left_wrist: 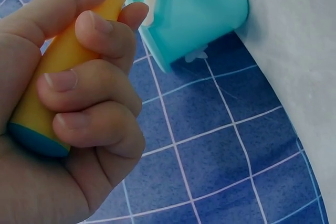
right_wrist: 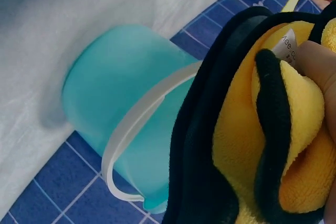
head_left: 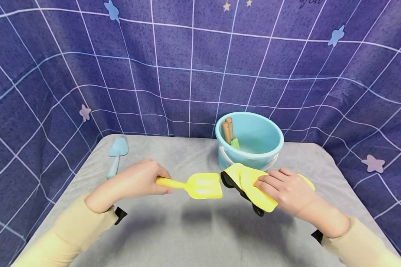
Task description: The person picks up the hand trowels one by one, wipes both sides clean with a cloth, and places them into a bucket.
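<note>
My left hand (head_left: 143,178) grips the handle of a yellow toy shovel (head_left: 204,185), its blade pointing right. In the left wrist view the fingers curl round the yellow handle (left_wrist: 73,51), which has a teal end. A bunched yellow cloth (head_left: 254,185) with black edging is held in my right hand (head_left: 287,189), close to the shovel blade but apart from it. The right wrist view shows the cloth's folds (right_wrist: 241,145) and a small white label (right_wrist: 286,45); part of that hand is hidden. Both hands are above the grey surface, in front of a blue bucket (head_left: 248,161).
Inside the bucket stand two brown handles (head_left: 226,131) and a green piece (head_left: 235,144). The bucket's white carry handle (right_wrist: 123,135) hangs at its front. A light-blue toy shovel (head_left: 118,148) lies at the back left of the grey-covered table (head_left: 173,230). Behind hangs a blue gridded curtain (head_left: 173,89).
</note>
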Available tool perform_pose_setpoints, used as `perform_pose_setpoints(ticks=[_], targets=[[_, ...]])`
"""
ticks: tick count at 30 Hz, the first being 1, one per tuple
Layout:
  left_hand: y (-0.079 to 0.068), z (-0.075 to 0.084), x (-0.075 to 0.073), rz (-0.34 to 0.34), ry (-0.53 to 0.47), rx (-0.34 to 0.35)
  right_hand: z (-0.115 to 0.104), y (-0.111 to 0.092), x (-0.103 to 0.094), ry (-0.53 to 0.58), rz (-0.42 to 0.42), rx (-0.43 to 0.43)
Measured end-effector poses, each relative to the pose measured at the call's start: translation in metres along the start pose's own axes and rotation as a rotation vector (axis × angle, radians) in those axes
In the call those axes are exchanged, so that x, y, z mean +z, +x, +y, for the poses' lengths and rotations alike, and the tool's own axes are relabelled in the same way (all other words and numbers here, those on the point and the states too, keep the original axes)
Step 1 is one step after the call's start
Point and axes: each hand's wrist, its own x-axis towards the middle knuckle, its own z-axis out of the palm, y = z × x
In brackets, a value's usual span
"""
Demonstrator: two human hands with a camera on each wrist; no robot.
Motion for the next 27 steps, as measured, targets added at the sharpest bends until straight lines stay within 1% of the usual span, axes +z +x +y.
perform_pose_setpoints(ticks=[3,5,9,14,20,27], targets=[[-0.001,-0.003,0.001,0.007,0.005,-0.007,0.001,0.003,-0.003,0.013,0.05,0.019],[0.0,-0.006,0.003,0.012,0.006,-0.009,0.001,0.007,-0.006,0.017,0.066,0.03],[0.003,-0.01,0.008,0.026,0.035,-0.032,0.0,0.013,-0.012,0.033,0.084,0.04],[0.011,-0.013,0.017,0.041,0.084,-0.02,-0.002,0.021,-0.016,0.053,0.096,0.038],[0.022,-0.006,0.023,0.034,0.102,-0.018,-0.006,0.031,-0.015,0.077,0.133,0.023],[0.031,0.003,0.027,0.025,0.119,0.002,-0.012,0.04,-0.013,0.099,0.13,-0.015]])
